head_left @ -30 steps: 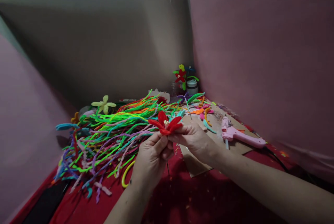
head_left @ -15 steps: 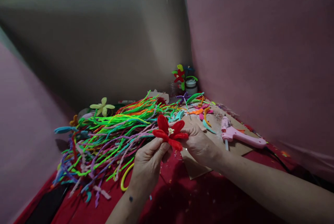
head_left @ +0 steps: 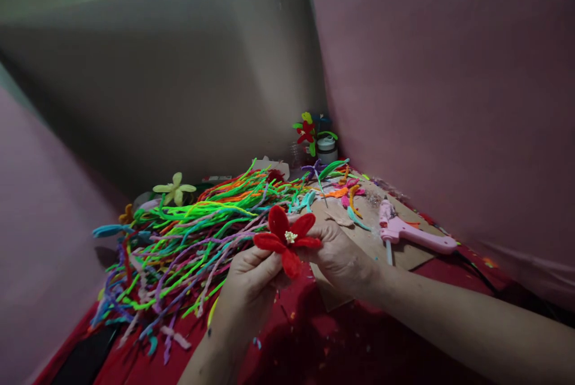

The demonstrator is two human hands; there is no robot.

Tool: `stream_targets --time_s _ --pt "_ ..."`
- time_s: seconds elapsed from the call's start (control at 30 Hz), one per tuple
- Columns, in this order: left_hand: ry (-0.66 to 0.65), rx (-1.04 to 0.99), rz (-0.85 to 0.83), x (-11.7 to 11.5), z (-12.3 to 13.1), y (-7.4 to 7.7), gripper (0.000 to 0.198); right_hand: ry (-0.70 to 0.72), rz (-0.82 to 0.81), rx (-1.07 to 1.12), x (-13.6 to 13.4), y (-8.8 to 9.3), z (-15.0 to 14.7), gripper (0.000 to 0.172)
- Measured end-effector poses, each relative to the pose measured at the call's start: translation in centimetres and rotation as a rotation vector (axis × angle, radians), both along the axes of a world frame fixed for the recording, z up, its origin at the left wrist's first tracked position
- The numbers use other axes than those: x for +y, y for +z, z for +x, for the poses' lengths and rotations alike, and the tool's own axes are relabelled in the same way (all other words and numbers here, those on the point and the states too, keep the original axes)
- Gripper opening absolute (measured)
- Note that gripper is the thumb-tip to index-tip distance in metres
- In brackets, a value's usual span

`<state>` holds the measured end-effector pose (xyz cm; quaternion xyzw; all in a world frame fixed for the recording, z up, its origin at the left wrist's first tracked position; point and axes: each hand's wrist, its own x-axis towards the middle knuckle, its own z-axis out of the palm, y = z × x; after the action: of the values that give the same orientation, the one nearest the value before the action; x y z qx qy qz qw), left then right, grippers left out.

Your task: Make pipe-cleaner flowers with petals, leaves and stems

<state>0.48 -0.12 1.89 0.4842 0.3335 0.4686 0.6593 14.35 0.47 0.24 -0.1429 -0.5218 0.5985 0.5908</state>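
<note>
A red pipe-cleaner flower [head_left: 277, 224] with pale yellow stamens at its centre is held up between my two hands, facing me. My left hand [head_left: 254, 274] is closed on it from the lower left, thumb and fingers pinched by the lower petals. From the right, my right hand [head_left: 339, 253] grips it near the right petal, its fingertips partly hidden behind the flower. Behind the hands spreads a large heap of multicoloured pipe cleaners [head_left: 193, 235]. To the right, a pink hot glue gun [head_left: 404, 234] rests on a sheet of cardboard [head_left: 368, 241].
A pale yellow flower [head_left: 174, 188] sits on the heap's far left. At the back stand a white-lidded container [head_left: 327, 150] and another red flower [head_left: 305, 132]. Loose coloured petals [head_left: 350, 193] lie on the cardboard. A black flat object [head_left: 85, 355] lies on the red cloth [head_left: 359, 349].
The red flower has moved slightly down and left and turned to face me more fully. Both hands keep hold of it. The view has shifted a little.
</note>
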Motion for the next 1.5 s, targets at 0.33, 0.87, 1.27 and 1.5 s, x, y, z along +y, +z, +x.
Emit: stream_targets --time_s 0.33,0.87,1.27,1.5 --pt "0.126 0.121 0.177 -0.6 1.1 -0.1 0.013 0.069 -0.216 0.171 0.0 -0.7 -1.1 0.023" --pt "0.009 0.050 0.039 -0.1 0.4 0.1 0.020 0.081 -0.246 0.116 0.0 -0.5 -0.8 0.025" --pt "0.081 -0.187 0.101 0.5 -0.7 1.3 0.022 0.021 -0.119 -0.346 0.4 1.7 3.8 0.042" --pt "0.125 -0.230 -0.002 2.3 -1.1 0.1 0.022 -0.516 0.484 -1.538 0.1 -1.4 7.3 0.040"
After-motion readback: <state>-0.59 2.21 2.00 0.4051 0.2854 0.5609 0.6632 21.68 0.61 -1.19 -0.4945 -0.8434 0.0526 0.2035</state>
